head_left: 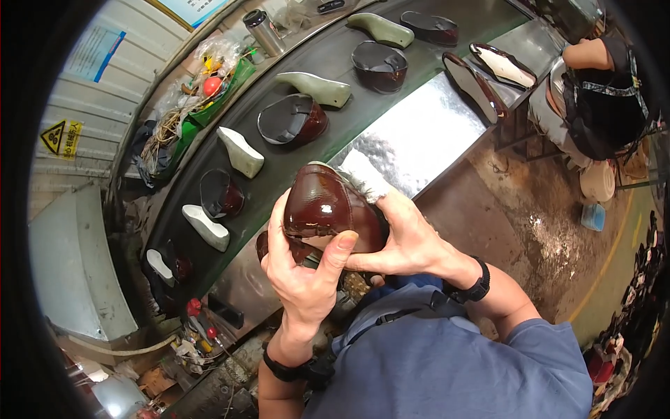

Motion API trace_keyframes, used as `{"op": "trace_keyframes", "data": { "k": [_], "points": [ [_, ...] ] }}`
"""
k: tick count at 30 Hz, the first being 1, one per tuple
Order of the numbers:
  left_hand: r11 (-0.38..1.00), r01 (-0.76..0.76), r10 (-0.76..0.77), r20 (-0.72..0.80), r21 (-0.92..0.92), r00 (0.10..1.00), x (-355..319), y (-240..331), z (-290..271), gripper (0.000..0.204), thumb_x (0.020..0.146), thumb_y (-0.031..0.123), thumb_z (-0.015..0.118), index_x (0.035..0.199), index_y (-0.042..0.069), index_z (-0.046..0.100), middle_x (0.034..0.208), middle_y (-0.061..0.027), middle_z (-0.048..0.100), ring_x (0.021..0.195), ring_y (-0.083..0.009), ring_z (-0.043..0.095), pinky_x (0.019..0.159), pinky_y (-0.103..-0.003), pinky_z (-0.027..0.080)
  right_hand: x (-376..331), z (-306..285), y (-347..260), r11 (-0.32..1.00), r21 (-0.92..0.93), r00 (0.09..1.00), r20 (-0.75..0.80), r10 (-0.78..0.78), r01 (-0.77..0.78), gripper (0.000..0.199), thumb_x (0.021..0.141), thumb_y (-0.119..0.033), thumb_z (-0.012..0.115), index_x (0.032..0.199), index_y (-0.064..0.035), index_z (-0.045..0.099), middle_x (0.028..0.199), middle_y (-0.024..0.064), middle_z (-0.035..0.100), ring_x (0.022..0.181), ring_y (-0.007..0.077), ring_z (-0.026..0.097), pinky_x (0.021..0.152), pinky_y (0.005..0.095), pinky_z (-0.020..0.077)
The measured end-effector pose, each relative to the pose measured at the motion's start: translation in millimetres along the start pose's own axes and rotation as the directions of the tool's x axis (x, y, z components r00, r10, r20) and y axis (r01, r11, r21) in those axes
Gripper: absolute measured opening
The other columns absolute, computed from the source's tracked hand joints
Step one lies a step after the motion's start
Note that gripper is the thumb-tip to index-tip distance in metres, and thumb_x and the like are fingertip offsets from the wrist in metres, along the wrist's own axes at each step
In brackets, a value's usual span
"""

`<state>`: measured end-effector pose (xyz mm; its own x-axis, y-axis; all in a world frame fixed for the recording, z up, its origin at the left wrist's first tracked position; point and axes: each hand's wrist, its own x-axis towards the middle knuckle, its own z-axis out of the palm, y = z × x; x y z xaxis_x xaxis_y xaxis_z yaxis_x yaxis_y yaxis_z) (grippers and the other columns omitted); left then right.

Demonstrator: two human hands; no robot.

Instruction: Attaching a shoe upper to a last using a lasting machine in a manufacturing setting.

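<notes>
In front of my chest I hold a glossy dark-red leather shoe upper between both hands. A pale edge shows at its top, and I cannot tell whether a shoe last fills it. My left hand is closed on its left side, the thumb over the lower edge. My right hand grips the right side, thumb underneath. White cloth-like material is at the right fingertips; whether it is held or wrapped round them is unclear. Another dark-red piece shows partly behind my left hand.
A dark conveyor belt curves past, carrying pale shoe lasts and dark-red uppers. Beside it lies a shiny metal ledge with two shoes at its far end. A green bin and a flask stand beyond. Another person is at right.
</notes>
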<state>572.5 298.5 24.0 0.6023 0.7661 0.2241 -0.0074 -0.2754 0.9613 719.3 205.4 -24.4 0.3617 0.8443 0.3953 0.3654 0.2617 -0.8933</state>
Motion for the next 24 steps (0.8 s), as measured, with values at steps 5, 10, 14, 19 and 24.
{"op": "trace_keyframes", "data": {
  "k": [5, 10, 14, 19, 24],
  "points": [
    [0.983, -0.068, 0.075, -0.031, 0.171, 0.997, -5, 3, 1, 0.080, 0.077, 0.024, 0.092, 0.138, -0.009, 0.052, 0.110, -0.0183, 0.073, 0.096, -0.0253, 0.074, 0.084, -0.036, 0.060, 1, -3, -5, 0.985, 0.106, 0.983, 0.135, 0.123, -0.138, 0.100, 0.070, -0.022, 0.090, 0.152, 0.0013, 0.038, 0.143, 0.0220, 0.054, 0.131, 0.0333, 0.055, 0.111, 0.0419, 0.0429],
    [0.914, -0.179, 0.192, 0.000, 0.365, 0.981, -9, 5, 3, 0.085, 0.072, 0.029, 0.094, 0.137, -0.011, 0.055, 0.109, -0.0215, 0.073, 0.093, -0.0291, 0.075, 0.081, -0.036, 0.061, -4, -5, 2, 0.971, 0.175, 0.976, 0.171, 0.134, -0.164, 0.100, 0.070, -0.020, 0.089, 0.152, 0.0020, 0.037, 0.141, 0.0209, 0.056, 0.129, 0.0292, 0.056, 0.112, 0.0403, 0.0418],
    [0.881, -0.244, 0.245, 0.051, 0.406, 0.968, -9, 7, 2, 0.081, 0.075, 0.018, 0.092, 0.142, -0.006, 0.053, 0.111, -0.0169, 0.074, 0.094, -0.0237, 0.075, 0.083, -0.034, 0.061, -3, -4, 1, 0.952, 0.253, 0.977, 0.162, 0.137, -0.175, 0.100, 0.071, -0.020, 0.089, 0.152, 0.0025, 0.036, 0.142, 0.0209, 0.055, 0.130, 0.0295, 0.054, 0.113, 0.0403, 0.0405],
    [0.863, -0.277, 0.274, 0.068, 0.424, 0.959, -7, 7, 4, 0.081, 0.074, 0.019, 0.093, 0.140, -0.007, 0.054, 0.112, -0.0178, 0.073, 0.094, -0.0236, 0.075, 0.082, -0.033, 0.061, -5, -4, 10, 0.957, 0.206, 0.965, 0.205, 0.161, -0.204, 0.100, 0.072, -0.022, 0.090, 0.152, 0.0026, 0.036, 0.143, 0.0208, 0.054, 0.131, 0.0297, 0.054, 0.113, 0.0406, 0.0401],
    [0.857, -0.287, 0.298, 0.044, 0.428, 0.954, -4, 3, 6, 0.082, 0.074, 0.033, 0.092, 0.133, -0.012, 0.058, 0.109, -0.0242, 0.073, 0.092, -0.0326, 0.075, 0.078, -0.037, 0.062, -8, -5, 13, 0.964, 0.175, 0.968, 0.189, 0.166, -0.200, 0.097, 0.072, -0.024, 0.090, 0.150, 0.0022, 0.039, 0.141, 0.0205, 0.056, 0.130, 0.0294, 0.055, 0.112, 0.0405, 0.0413]
  ]
}}
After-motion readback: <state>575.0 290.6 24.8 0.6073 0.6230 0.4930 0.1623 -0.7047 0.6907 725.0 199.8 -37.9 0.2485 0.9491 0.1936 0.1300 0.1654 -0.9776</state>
